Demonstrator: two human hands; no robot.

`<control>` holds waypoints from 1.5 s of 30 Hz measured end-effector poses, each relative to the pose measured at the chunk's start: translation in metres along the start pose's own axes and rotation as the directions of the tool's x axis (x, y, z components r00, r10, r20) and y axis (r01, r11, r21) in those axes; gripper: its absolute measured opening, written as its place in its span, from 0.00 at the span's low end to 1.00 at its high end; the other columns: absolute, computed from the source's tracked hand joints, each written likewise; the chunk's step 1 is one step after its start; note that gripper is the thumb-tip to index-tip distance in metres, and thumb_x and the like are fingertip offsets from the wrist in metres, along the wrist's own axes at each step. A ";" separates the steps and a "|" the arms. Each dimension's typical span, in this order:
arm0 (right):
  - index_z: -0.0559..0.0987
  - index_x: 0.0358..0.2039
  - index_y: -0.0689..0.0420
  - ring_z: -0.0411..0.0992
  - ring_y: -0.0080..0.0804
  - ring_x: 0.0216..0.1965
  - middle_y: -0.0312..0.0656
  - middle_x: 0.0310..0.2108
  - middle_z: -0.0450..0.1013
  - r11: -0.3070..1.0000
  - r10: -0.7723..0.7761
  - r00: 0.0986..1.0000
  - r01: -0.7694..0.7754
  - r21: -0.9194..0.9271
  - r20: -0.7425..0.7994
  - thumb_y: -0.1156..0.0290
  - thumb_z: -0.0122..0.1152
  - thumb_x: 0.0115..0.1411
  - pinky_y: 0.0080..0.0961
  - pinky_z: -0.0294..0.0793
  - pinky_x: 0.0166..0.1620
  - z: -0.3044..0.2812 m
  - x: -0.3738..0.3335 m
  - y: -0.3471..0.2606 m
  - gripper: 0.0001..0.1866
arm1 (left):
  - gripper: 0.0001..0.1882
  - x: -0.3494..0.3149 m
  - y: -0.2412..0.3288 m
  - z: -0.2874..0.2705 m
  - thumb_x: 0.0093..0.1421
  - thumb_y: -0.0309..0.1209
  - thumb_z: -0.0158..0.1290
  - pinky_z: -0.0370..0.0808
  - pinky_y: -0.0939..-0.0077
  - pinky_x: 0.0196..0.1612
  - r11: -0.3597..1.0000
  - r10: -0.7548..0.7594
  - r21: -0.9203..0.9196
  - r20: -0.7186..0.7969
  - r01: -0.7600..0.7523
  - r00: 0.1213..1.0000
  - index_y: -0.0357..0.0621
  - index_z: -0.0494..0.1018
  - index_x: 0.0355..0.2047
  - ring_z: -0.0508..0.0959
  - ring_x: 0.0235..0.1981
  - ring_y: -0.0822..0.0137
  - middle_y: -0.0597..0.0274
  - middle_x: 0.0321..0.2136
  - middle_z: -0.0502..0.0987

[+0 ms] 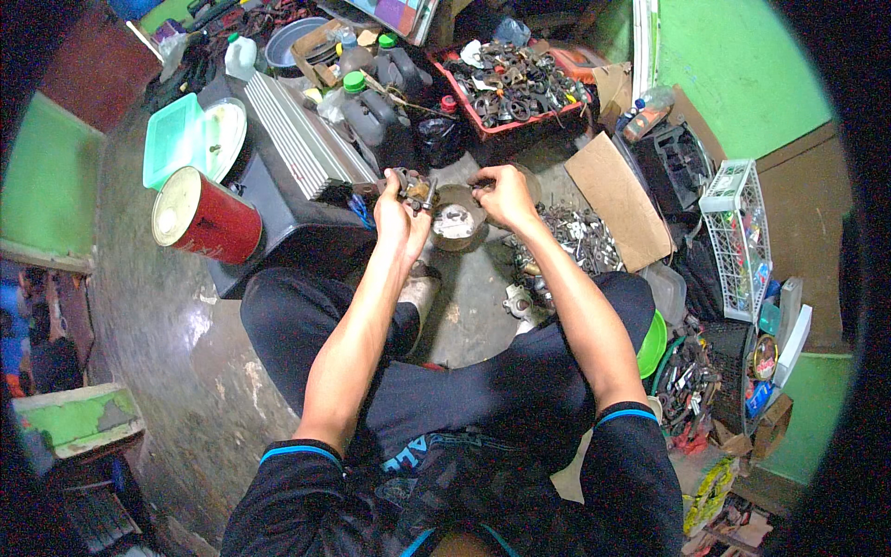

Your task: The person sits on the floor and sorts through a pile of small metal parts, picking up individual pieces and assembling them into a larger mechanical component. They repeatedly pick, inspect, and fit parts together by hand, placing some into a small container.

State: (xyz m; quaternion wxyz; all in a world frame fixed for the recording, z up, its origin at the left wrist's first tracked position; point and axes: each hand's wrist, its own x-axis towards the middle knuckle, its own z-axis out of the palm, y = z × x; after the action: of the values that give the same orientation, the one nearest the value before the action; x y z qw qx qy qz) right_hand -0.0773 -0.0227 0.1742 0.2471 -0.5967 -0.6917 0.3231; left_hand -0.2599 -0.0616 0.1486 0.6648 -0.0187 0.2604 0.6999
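My left hand (396, 223) is closed around a small metal machine part (415, 188), with a brownish middle and a short rod sticking out. To its right, the fingers of my right hand (506, 197) are pinched together. A small dark piece shows at those fingertips, too small to name. Between and just below the two hands stands a round container (458, 243) with something whitish inside. Beside my right forearm lies a heap of small metal parts (580, 237) on the floor. A larger silvery metal part (522, 304) sits near my right knee.
A red crate (501, 125) of dark parts stands ahead, beside dark jerrycans (376, 121) with green caps. At left, a black table (278, 232) bears a red can (209, 218) and a ridged metal panel (302, 139). Cardboard (620, 200) and a white basket (738, 241) are at right.
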 end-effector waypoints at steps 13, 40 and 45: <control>0.82 0.40 0.57 0.78 0.43 0.36 0.51 0.33 0.78 0.997 -0.071 0.997 0.072 0.014 -0.011 0.76 0.64 0.46 0.33 0.76 0.44 0.000 0.001 -0.001 0.17 | 0.12 -0.003 0.000 0.003 0.68 0.42 0.43 0.72 0.59 0.46 1.000 0.002 0.003 -0.003 -0.002 1.000 0.48 0.68 0.38 0.74 0.38 0.62 0.61 0.35 0.74; 0.72 0.29 0.63 0.67 0.47 0.38 0.48 0.31 0.67 0.655 -0.721 0.693 0.684 -0.321 0.006 0.74 0.61 0.49 0.38 0.71 0.41 -0.006 -0.033 -0.048 0.09 | 0.12 -0.008 -0.003 0.016 0.67 0.40 0.46 0.68 0.70 0.42 0.936 0.290 0.246 -0.138 -0.251 0.947 0.44 0.70 0.36 0.71 0.33 0.68 0.63 0.31 0.73; 0.72 0.29 0.63 0.67 0.47 0.38 0.49 0.32 0.67 0.670 -0.689 0.724 0.634 -0.386 -0.005 0.74 0.60 0.50 0.39 0.71 0.41 -0.003 -0.035 -0.043 0.08 | 0.14 -0.016 -0.003 0.030 0.67 0.40 0.46 0.69 0.69 0.41 0.938 0.293 0.277 -0.317 -0.208 0.902 0.41 0.67 0.40 0.72 0.32 0.67 0.61 0.31 0.72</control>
State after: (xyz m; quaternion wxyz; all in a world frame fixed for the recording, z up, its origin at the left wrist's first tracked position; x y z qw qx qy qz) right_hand -0.0977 -0.0603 0.2093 0.2863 -0.3612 -0.8868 0.0337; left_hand -0.2454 -0.0652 0.1794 0.5085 -0.0313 0.4571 0.7291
